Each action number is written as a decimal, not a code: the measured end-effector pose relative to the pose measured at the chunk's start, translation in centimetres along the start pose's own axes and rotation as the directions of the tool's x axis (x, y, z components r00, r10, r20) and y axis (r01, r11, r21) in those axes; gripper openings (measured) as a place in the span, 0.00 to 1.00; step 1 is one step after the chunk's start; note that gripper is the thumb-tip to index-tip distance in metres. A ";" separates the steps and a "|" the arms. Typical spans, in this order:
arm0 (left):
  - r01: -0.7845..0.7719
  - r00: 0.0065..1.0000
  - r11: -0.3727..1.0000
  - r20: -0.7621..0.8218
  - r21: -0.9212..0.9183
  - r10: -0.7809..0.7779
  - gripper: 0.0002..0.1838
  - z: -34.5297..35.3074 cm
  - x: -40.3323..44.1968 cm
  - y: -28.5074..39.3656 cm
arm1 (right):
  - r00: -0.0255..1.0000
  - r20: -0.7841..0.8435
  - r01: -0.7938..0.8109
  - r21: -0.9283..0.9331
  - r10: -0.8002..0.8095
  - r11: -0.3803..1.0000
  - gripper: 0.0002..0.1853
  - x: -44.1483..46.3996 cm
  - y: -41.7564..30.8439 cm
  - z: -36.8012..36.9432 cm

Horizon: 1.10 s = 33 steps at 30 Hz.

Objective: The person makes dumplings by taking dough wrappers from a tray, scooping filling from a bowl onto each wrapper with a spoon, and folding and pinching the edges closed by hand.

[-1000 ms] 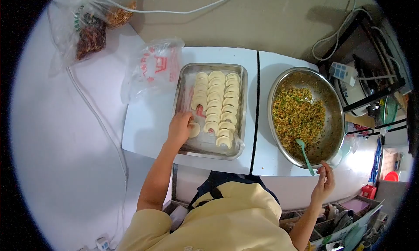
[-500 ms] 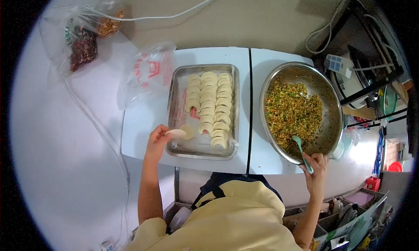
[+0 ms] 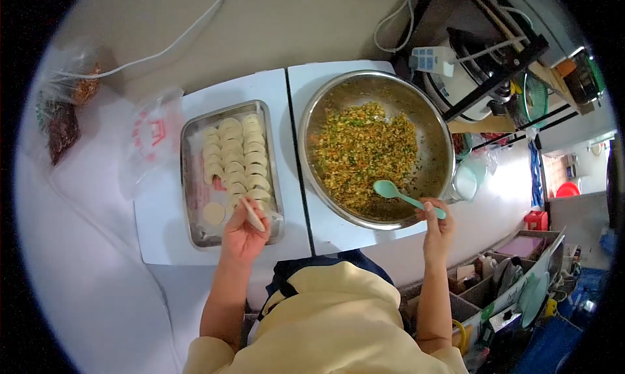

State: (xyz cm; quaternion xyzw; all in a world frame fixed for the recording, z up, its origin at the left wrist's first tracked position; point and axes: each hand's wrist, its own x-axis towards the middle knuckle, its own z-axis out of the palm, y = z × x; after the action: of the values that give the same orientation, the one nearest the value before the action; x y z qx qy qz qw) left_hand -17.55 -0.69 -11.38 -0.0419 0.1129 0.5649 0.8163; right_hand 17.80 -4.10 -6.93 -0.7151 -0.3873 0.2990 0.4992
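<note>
Fingers pinch a wrapper [image 3: 252,214] and spoon [image 3: 408,199]; bag's [image 3: 155,139] red print seems unreadable.

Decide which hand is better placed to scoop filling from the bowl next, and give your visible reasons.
The right hand, most likely: it holds the spoon by its handle, at the rim of the bowl, with the scoop end over the filling. The left hand holds a wrapper.

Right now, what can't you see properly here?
- Head view: some wrappers, behind the left hand.
- Head view: the bottom of the bowl, under the filling.
- Head view: the red print on the bag, too blurred.
- Head view: more of the shirt, cut off below.
</note>
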 end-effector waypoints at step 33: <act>0.106 0.951 0.907 -0.309 0.407 0.027 0.18 3.7 3.7 -6.8 | 0.912 0.271 -0.405 0.486 0.306 0.774 0.14 -0.9 -0.2 2.6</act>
State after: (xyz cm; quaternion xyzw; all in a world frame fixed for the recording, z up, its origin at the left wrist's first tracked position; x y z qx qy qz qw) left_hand -9.48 0.94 -9.06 0.0443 0.3562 0.4972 0.7899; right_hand 15.16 -3.57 -7.55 -0.5791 -0.1890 0.5458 0.5753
